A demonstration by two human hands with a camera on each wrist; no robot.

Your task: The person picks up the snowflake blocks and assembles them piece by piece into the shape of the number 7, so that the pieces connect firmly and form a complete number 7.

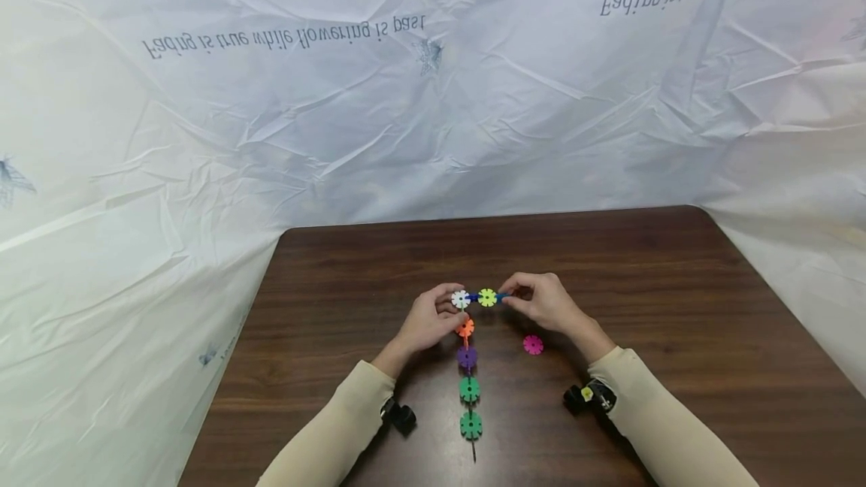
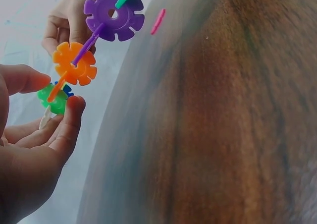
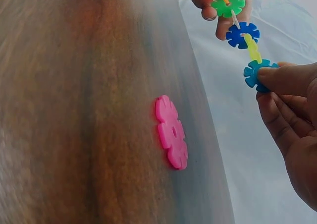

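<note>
A bent chain of slotted plastic snowflake discs lies between the two hands. My left hand [image 1: 429,319] pinches a bright green disc [image 2: 58,101] at the chain's corner, beside a white disc [image 1: 461,299]. From there an orange disc [image 1: 465,328], a purple disc [image 1: 467,357] and two darker green discs [image 1: 470,389] run toward me. Sideways run a dark blue disc [image 3: 242,35] and a yellow disc [image 1: 487,297]. At that end my right hand [image 1: 546,302] holds a light blue disc [image 3: 252,75] between thumb and fingers.
A loose pink snowflake disc [image 1: 533,344] lies flat on the brown wooden table [image 1: 325,367], below the right hand. Pale printed sheeting [image 1: 433,119] hangs behind the table and down its sides. Each wrist bears a small black camera [image 1: 399,415].
</note>
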